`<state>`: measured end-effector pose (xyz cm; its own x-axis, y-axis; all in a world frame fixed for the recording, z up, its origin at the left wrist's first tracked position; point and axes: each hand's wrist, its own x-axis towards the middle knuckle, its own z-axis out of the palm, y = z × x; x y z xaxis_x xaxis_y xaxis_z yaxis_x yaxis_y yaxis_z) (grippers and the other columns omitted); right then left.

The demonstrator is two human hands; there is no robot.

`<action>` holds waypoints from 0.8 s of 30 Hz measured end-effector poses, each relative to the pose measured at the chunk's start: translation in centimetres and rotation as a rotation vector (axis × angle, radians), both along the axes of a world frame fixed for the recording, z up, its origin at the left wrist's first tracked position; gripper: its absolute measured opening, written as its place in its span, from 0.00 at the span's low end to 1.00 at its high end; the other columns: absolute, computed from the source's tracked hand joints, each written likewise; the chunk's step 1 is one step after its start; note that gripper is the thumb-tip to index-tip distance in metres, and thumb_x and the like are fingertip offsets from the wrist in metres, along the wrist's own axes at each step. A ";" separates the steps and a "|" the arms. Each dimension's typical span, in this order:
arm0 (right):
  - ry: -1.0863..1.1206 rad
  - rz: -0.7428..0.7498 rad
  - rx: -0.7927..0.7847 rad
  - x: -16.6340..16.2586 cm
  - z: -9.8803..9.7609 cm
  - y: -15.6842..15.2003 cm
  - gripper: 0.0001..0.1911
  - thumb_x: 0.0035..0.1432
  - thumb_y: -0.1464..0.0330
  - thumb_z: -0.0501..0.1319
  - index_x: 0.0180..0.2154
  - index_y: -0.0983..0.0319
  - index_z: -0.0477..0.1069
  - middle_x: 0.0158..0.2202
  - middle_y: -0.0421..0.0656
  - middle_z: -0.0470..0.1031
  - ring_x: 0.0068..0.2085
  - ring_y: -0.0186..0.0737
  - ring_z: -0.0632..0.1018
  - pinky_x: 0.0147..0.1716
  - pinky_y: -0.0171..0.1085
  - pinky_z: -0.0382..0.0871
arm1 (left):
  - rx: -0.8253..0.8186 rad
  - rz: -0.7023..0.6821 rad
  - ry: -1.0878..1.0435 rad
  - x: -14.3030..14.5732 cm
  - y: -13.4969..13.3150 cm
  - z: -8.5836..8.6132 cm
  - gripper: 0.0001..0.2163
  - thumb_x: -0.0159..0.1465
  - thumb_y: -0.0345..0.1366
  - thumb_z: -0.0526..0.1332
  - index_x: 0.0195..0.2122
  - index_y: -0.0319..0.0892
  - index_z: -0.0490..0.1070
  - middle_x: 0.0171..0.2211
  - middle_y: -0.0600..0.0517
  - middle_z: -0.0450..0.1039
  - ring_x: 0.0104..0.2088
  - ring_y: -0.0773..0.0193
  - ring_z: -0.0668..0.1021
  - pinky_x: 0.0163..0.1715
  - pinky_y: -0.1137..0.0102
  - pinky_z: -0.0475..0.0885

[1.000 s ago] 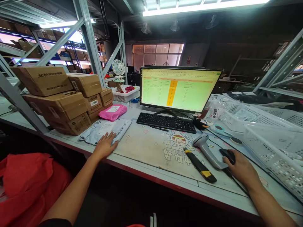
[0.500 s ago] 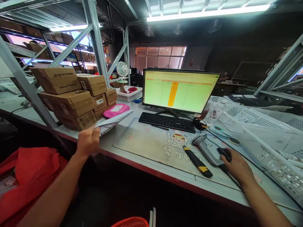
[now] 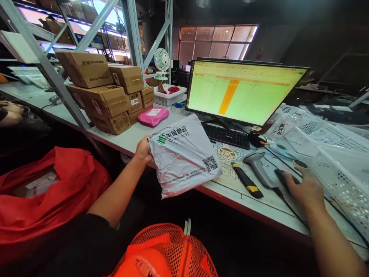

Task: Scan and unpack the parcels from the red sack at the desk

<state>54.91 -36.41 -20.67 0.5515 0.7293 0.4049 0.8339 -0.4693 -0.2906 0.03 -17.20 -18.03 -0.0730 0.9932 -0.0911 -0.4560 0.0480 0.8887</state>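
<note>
My left hand grips the edge of a grey plastic mailer bag with green print and a QR code, held up over the front edge of the desk. My right hand lies over a black mouse on the desk's right side, fingers curved around it. Just left of that hand lie a grey barcode scanner and a black and yellow utility knife. Behind them stand a black keyboard and a lit monitor.
Cardboard boxes are stacked at the left beside a pink parcel. White plastic baskets fill the right. A red sack sits at my lower left, an orange mesh basket below. Another person's hand shows at far left.
My left hand picked the grey mailer off the desk and swung it up toward me, printed side showing. The camera tilted down and left. The right hand stayed on the mouse.
</note>
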 end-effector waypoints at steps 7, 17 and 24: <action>0.168 0.096 -0.285 -6.1 2.1 1.1 0.31 0.65 0.54 0.54 0.61 0.67 0.68 0.54 0.57 0.78 0.52 0.53 0.79 0.57 0.45 0.67 | -0.133 -0.291 -0.102 3.2 -0.2 -3.2 0.22 0.63 0.57 0.63 0.35 0.39 0.76 0.31 0.43 0.82 0.42 0.50 0.85 0.50 0.59 0.80; 0.009 -0.010 -0.503 -8.6 1.5 4.6 0.33 0.64 0.57 0.57 0.64 0.71 0.65 0.55 0.64 0.76 0.54 0.65 0.78 0.51 0.52 0.72 | 0.797 0.019 0.577 1.6 -5.0 4.8 0.16 0.61 0.36 0.69 0.50 0.39 0.79 0.49 0.47 0.83 0.56 0.49 0.80 0.63 0.54 0.72; 0.029 -0.090 -0.514 -9.5 3.0 6.7 0.26 0.60 0.60 0.61 0.54 0.71 0.72 0.48 0.63 0.79 0.50 0.62 0.80 0.45 0.50 0.75 | 1.156 -0.671 1.356 8.1 -11.6 -3.1 0.35 0.56 0.21 0.59 0.68 0.40 0.65 0.70 0.41 0.63 0.71 0.50 0.65 0.71 0.50 0.60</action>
<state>45.42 -29.70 -17.66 0.6269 0.7790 -0.0097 0.7786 -0.6269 -0.0260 8.14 -28.81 -21.18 0.8535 0.4087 0.3233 0.3155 -0.8990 0.3037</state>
